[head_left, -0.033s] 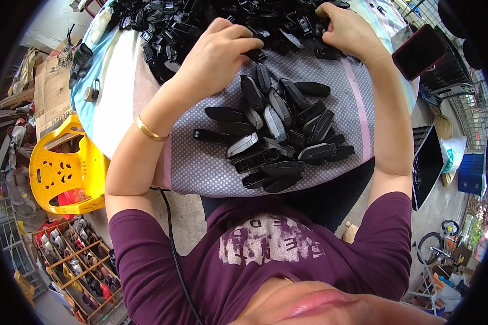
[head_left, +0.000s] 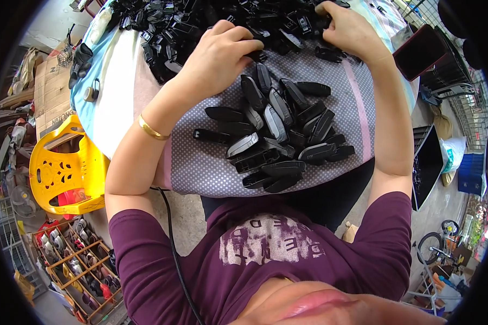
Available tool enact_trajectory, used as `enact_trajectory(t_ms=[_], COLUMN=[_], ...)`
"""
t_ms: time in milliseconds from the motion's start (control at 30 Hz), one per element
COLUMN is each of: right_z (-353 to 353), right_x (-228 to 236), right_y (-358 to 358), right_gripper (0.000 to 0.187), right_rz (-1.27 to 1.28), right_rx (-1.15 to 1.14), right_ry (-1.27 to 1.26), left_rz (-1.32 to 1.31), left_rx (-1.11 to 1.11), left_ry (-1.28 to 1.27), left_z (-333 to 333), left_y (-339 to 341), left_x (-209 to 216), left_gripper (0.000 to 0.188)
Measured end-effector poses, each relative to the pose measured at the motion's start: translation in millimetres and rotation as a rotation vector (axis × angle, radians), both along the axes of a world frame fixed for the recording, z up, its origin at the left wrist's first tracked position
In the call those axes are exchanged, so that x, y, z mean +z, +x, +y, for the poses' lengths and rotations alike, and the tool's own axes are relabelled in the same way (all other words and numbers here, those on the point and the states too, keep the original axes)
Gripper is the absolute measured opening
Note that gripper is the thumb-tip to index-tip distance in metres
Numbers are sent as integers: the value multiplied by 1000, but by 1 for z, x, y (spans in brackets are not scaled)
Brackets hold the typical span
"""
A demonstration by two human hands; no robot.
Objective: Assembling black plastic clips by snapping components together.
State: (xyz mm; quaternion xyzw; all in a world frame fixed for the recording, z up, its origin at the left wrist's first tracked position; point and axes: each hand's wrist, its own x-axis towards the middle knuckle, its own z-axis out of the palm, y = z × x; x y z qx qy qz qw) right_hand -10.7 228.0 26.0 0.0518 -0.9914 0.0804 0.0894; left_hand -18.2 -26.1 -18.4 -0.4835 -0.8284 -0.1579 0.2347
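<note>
A large heap of small black plastic parts [head_left: 173, 27] covers the far side of the cloth-covered table. My left hand [head_left: 222, 57] is at its near edge, fingers curled and closed on a black plastic part [head_left: 259, 56] that is mostly hidden. To its right, my right hand [head_left: 352, 33] reaches into the heap's right end with thumb and fingers bent together; what they hold, if anything, is hidden among the dark pieces. Nearer me lies a loose group of longer black plastic casings [head_left: 276, 122], some with shiny grey faces, overlapping one another.
A spotted grey cloth [head_left: 200, 173] covers the table. A yellow plastic chair [head_left: 54, 168] stands left, above a wooden shoe rack [head_left: 78, 265]. A dark phone-like slab [head_left: 420, 52] stands at the right edge, near a black crate [head_left: 428, 162]. A black cable [head_left: 171, 233] hangs down in front.
</note>
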Motion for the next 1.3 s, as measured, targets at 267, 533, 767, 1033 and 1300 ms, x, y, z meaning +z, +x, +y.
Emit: enact_trajectory(t_ms=[267, 533, 767, 1033, 1300], right_z=[-25, -54, -46, -57, -70], right_x=[20, -11, -36, -30, -39], right_y=[19, 25, 13, 22, 29], right_gripper=[35, 22, 25, 27, 24], right_rz=[-254, -376, -27, -228, 211], right_rx=[133, 229, 416, 417, 399], right_ry=[-971, -1557, -1207, -1494, -1104], left_rz=[-112, -914, -1231, -996, -1071], left_rx=[50, 103, -264, -152, -225], left_ry=[83, 538, 993, 888, 985], left_z=[16, 12, 2, 5, 12], left_y=[3, 6, -2, 5, 12], left_x=[2, 23, 7, 12, 10], left_gripper=[26, 37, 32, 30, 29])
